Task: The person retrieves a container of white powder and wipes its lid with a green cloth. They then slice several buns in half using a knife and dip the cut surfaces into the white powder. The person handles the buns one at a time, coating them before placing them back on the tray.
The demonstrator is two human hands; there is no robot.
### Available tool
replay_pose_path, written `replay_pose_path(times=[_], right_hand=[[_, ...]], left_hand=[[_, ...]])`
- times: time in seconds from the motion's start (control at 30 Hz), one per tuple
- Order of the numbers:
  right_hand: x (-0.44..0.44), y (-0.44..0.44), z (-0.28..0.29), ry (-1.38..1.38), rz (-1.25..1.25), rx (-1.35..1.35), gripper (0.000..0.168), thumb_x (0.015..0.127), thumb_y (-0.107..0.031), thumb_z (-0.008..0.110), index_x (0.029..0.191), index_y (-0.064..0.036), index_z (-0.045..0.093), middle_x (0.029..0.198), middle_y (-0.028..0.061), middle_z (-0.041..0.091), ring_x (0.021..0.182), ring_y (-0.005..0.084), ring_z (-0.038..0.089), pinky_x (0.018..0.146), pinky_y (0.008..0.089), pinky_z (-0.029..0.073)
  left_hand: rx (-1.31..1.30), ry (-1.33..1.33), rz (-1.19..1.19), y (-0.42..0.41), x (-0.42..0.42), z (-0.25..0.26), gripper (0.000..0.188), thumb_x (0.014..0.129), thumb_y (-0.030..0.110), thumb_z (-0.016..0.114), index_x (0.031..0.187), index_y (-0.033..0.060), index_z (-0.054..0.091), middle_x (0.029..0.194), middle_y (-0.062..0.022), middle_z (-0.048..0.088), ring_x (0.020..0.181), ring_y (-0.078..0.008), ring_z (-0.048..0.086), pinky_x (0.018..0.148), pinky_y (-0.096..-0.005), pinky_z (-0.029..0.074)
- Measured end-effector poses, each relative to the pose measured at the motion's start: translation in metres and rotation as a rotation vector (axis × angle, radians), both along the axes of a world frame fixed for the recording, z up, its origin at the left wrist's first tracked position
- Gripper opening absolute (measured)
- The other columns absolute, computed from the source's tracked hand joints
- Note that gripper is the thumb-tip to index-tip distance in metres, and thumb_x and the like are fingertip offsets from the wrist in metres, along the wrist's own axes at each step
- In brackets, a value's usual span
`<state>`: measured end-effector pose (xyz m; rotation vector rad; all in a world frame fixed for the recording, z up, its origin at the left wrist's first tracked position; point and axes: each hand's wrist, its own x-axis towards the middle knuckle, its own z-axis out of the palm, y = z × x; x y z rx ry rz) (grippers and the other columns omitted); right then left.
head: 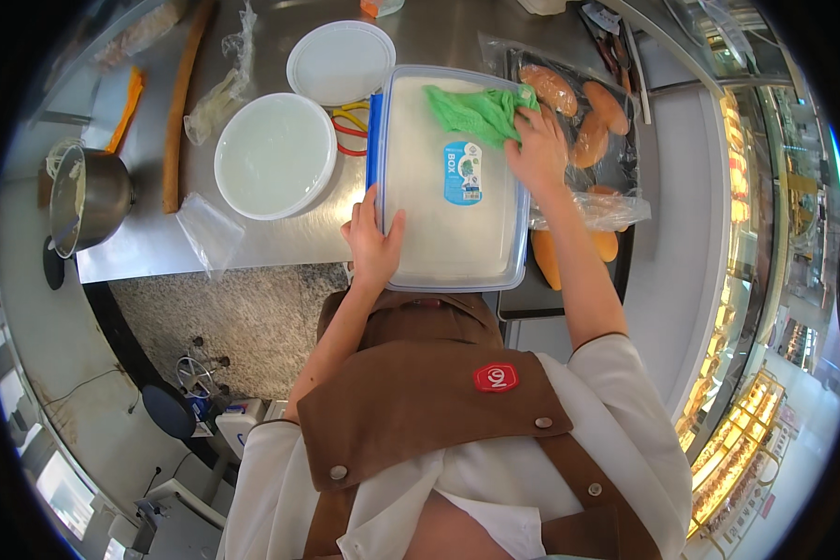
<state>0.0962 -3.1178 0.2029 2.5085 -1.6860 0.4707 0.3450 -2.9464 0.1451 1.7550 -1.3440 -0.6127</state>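
A large rectangular plastic storage box (420, 224) with a translucent lid lies before me, its near end reaching past the counter's edge. A blue clip (374, 140) runs along its left side, and a blue label with writing is stuck on top. My left hand (376, 241) grips the box's left edge, thumb on the lid. A crumpled green cloth (472, 115) rests on the far part of the lid. My right hand (537, 150) holds the cloth's right end at the far right corner.
Left of the box are a white round tub (276, 157), its lid (341, 63), scissors (351, 133), a wooden rolling pin (182, 112) and a steel pot (101, 196). To the right, bread rolls (549, 89) lie on a dark tray (619, 171) under plastic film.
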Motion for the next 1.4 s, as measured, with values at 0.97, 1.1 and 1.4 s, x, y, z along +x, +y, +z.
replay_pose_path(times=[0.97, 1.1, 1.4], right_hand=[[0.046, 0.165, 0.016, -0.154, 0.082, 0.289, 0.065, 0.083, -0.01, 0.062, 0.143, 0.005, 0.04, 0.147, 0.0203, 0.044, 0.137, 0.0425, 0.039, 0.111, 0.0445, 0.037], [0.068, 0.09, -0.012, -0.22, -0.07, 0.11, 0.064, 0.084, -0.01, 0.062, 0.142, 0.005, 0.041, 0.145, 0.0205, 0.046, 0.135, 0.0424, 0.042, 0.11, 0.0447, 0.039], [0.061, 0.17, 0.018, -0.22, 0.068, 0.252, 0.057, 0.079, -0.005, 0.065, 0.134, 0.005, 0.05, 0.139, 0.0203, 0.052, 0.132, 0.0408, 0.046, 0.105, 0.043, 0.044]], left_hand=[[-0.001, 0.008, -0.088, 0.001, 0.007, 0.0, 0.061, 0.086, 0.02, 0.069, 0.137, -0.0054, 0.046, 0.095, -0.0115, 0.057, 0.088, -0.027, 0.055, 0.084, -0.0381, 0.035], [0.057, 0.013, -0.092, 0.0, 0.006, 0.002, 0.061, 0.086, 0.02, 0.069, 0.137, -0.0062, 0.046, 0.096, -0.0121, 0.057, 0.089, -0.0275, 0.055, 0.084, -0.038, 0.035], [-0.007, 0.011, -0.08, 0.001, 0.007, -0.003, 0.06, 0.087, 0.021, 0.068, 0.138, -0.004, 0.047, 0.095, -0.0119, 0.057, 0.087, -0.0269, 0.054, 0.084, -0.0371, 0.035]])
